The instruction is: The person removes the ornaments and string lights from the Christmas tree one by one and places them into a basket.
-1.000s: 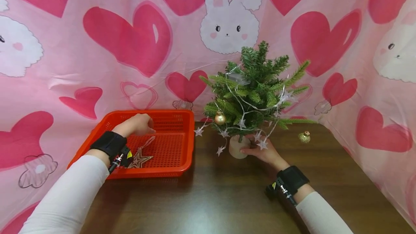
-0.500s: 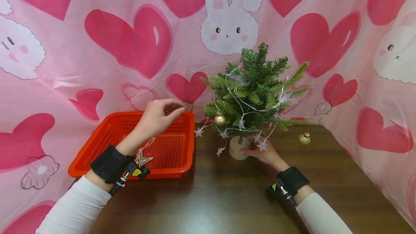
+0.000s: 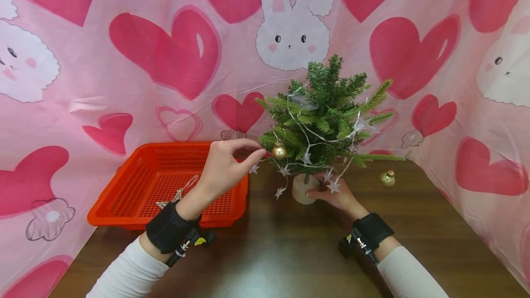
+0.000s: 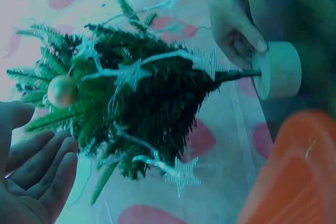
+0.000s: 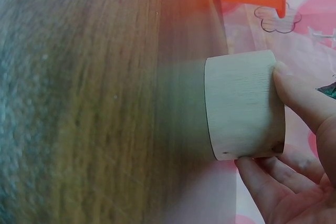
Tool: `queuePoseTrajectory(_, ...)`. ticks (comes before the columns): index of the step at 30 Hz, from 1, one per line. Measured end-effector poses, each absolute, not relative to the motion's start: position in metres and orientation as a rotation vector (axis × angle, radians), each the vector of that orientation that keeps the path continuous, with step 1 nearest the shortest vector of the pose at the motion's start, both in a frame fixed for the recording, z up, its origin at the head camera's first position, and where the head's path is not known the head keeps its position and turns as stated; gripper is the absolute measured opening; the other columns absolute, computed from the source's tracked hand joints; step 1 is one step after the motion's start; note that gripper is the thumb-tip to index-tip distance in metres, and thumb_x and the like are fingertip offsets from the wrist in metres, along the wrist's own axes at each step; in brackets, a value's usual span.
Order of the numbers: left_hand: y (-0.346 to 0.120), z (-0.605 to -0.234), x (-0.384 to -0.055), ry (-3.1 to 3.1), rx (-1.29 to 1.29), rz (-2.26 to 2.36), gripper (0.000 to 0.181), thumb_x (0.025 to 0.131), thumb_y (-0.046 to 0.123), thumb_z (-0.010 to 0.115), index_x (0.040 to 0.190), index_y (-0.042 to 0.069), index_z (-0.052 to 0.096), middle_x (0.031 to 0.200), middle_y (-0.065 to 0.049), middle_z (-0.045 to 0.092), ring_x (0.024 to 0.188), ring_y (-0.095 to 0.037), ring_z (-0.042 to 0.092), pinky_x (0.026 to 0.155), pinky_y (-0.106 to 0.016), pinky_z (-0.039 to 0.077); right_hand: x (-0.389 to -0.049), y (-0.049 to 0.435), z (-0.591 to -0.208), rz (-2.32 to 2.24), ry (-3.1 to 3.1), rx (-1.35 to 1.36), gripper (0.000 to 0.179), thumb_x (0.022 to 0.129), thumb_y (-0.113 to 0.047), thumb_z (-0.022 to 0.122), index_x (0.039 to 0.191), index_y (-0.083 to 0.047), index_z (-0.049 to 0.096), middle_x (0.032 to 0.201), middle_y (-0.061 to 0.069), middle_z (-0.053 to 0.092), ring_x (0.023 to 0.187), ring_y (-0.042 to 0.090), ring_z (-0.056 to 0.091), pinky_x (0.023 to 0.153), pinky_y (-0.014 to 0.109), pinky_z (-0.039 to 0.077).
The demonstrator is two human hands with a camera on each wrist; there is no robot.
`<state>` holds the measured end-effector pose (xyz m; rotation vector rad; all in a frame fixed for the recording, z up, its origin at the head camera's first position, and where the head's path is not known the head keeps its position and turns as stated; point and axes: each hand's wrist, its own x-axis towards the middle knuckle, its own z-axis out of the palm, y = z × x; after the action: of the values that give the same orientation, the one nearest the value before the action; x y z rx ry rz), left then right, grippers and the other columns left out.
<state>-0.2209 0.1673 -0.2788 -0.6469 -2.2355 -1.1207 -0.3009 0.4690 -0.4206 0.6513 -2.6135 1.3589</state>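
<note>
The small green tree [image 3: 327, 114] stands upright on the bench [image 3: 265, 252], a string of clear star lights [image 3: 307, 158] looped round its branches. At the tree's foot, the right hand [image 3: 337, 194] grasps its pale round base [image 3: 302, 190], thumb against fingers. The left hand [image 3: 229, 162] hovers at the tree's left side — fingers loosely bent, holding nothing — just beside a hanging gold ball [image 3: 279, 151]. Left of the tree sits a red basket [image 3: 244, 187] containing a star ornament [image 3: 178, 195]; right of the tree lies a gold ornament [image 3: 388, 178].
</note>
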Motion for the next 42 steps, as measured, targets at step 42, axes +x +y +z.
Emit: queuePoseTrajectory(42, 0.216, -0.295, -0.221, -1.959, -0.621, -1.075, 0.039, 0.082, 0.020, 0.081, 0.117, 0.006, 0.071, 0.093, -0.008, 0.073, 0.070, -0.012, 0.072, 0.065, -0.021, 0.058, -0.313, 0.476, -0.435, 1.367, -2.548, 0.721, 0.045, 0.071, -0.010, 0.088, 0.108, 0.005, 0.068, 0.103, 0.022, 0.071, 0.088, 0.022, 0.064, 0.069, 0.021, 0.051)
